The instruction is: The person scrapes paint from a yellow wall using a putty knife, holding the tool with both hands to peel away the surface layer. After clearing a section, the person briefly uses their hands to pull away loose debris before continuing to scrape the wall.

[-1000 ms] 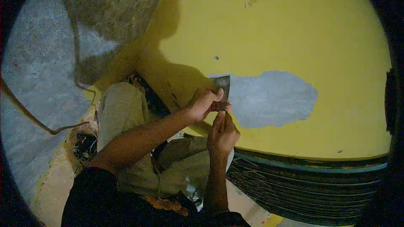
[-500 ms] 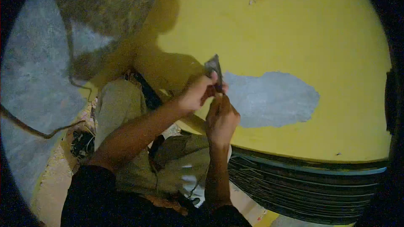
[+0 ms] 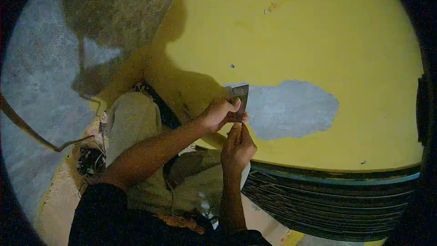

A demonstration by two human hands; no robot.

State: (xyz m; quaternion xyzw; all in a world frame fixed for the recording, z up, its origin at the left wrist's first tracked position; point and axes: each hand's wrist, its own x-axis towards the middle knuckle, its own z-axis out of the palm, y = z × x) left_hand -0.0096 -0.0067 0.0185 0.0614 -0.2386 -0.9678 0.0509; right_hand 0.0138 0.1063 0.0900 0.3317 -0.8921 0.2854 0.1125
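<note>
Filled most of view with yellow surface (image 3: 318, 36), material unclear, bounded by slanting left edge and curved lower edge. Saw grey floor (image 3: 32, 64) beyond left edge, dark layered stack (image 3: 332, 207) along lower edge toward lower right corner. Had trousered legs (image 3: 134, 123) folded close to lower left corner. Noted grey patch (image 3: 291, 111), ragged outline, nearer lower edge than upper. Also logged cord (image 3: 27, 130) and tangled wires (image 3: 91, 160) out past left edge, beside legs.

Had both hands together over lower left part: left hand (image 3: 221, 114) closed on dark flat piece (image 3: 241, 93), thumb laid on face; right hand (image 3: 239, 150) pinched narrow at lower end. Placed piece at left end of patch, broad end toward upper edge; couldn't tell if touching surface.

Spotted dark speck (image 3: 232, 66) near piece, pale chips (image 3: 269, 8) near upper edge.

Risked dropping piece if pinched too loosely; risked nicked thumb if sharp-edged (too dim to tell); risked scratching yellow around patch if dropped corner-first. Risked snagging cord if shifting legs left.

Found tight room at lower left, between forearms, legs and lower edge. Found open room past patch toward right and upper edges.
</note>
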